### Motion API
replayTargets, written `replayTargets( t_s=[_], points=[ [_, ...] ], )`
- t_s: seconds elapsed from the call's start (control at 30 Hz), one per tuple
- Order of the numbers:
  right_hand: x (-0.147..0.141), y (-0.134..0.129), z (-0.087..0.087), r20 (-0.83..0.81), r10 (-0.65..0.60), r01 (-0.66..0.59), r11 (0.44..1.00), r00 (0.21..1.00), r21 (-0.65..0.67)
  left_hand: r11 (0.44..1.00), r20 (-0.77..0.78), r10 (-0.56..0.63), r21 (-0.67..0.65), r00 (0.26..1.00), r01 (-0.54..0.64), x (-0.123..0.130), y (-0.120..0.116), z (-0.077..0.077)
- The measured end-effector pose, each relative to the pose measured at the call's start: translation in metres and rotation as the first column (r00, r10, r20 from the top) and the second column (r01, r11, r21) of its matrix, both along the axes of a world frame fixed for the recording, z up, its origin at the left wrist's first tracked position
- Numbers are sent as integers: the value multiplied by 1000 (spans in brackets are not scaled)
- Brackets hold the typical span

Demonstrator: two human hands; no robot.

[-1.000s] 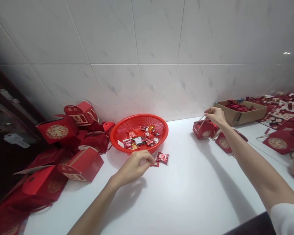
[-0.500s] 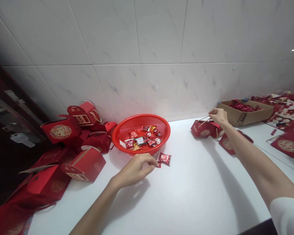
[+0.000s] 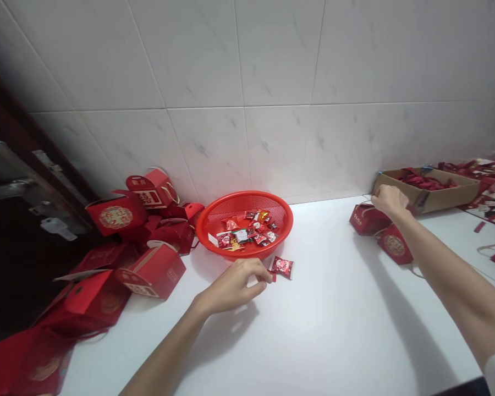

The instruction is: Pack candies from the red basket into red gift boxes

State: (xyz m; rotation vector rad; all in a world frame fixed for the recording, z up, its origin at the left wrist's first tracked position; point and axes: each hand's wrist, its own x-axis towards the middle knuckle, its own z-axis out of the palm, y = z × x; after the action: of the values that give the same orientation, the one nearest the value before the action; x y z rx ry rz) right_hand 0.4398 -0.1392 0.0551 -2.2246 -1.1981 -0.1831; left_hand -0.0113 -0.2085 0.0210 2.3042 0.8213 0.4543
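My right hand (image 3: 390, 199) pinches the thin cord handle of a small red gift box (image 3: 368, 219) at the right, near the wall. Another red box (image 3: 395, 245) stands just in front of it, partly behind my forearm. My left hand (image 3: 247, 280) hovers over the white table with thumb and fingers curved and a gap between them; nothing shows in it. By its fingertips lie a wrapped red candy (image 3: 282, 267) and a smaller red piece partly covered by them. Behind it is a red mesh basket (image 3: 244, 201) with several wrapped candies inside.
Several red gift boxes (image 3: 157, 270) are piled on the left. A cardboard box (image 3: 449, 198) with dark red ribbons stands at the back right, beside patterned red items. A tiled wall (image 3: 289, 148) closes the back; a dark door with a key is far left.
My right hand has moved right along the wall with the small red box, which now stands closer to the cardboard box. My left hand has hardly moved; the whole view has shifted slightly.
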Motion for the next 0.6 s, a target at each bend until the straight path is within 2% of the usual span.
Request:
replayTargets(
  t_s=[0.07, 0.13, 0.2, 0.27, 0.3, 0.33, 0.37, 0.4, 0.47, 0.5, 0.53, 0.6],
  points=[
    [-16, 0, 5, 23, -23, 24, 1000, 999, -20, 1000, -4, -4, 10, 1000, 4, 0, -1, -1],
    [-35, -1, 9, 45, 37, -36, 999, 998, -22, 1000, 7, -4, 17, 1000, 4, 1, -1, -2],
    [-59, -6, 8, 47, 175, -174, 984, 983, -23, 1000, 26, -1, 25, 1000, 0, 1, -1, -2],
    [-91, -21, 1, 25, 374, -373, 928, 927, -11, 1000, 43, 7, 31, 999, -8, 1, -1, -2],
    [-110, -32, -4, -14, 577, -576, 816, 816, 48, 999, 52, 13, 32, 999, -15, 1, -1, -2],
    [-130, -46, -11, -42, 750, -743, 659, 660, 118, 999, 61, 22, 31, 998, -24, 1, -1, -2],
    [-151, -62, -19, -60, 881, -865, 473, 470, 165, 999, 73, 34, 30, 997, -37, 0, 0, -2],
    [-172, -80, -28, -79, 956, -940, 291, 281, 180, 998, 85, 51, 32, 995, -54, -2, 0, -1],
    [-211, -114, -51, -118, 993, -990, -2, -19, 140, 995, 103, 84, 52, 991, -89, -8, 0, 0],
    [-228, -129, -64, -132, 981, -985, -124, -140, 123, 992, 106, 99, 68, 989, -107, -12, -1, 2],
    [-243, -142, -79, -131, 966, -971, -210, -224, 110, 988, 110, 121, 87, 987, -131, -18, -2, 4],
    [-266, -159, -110, -125, 931, -938, -332, -343, 102, 970, 115, 193, 130, 974, -207, -33, -5, 12]
  ],
)
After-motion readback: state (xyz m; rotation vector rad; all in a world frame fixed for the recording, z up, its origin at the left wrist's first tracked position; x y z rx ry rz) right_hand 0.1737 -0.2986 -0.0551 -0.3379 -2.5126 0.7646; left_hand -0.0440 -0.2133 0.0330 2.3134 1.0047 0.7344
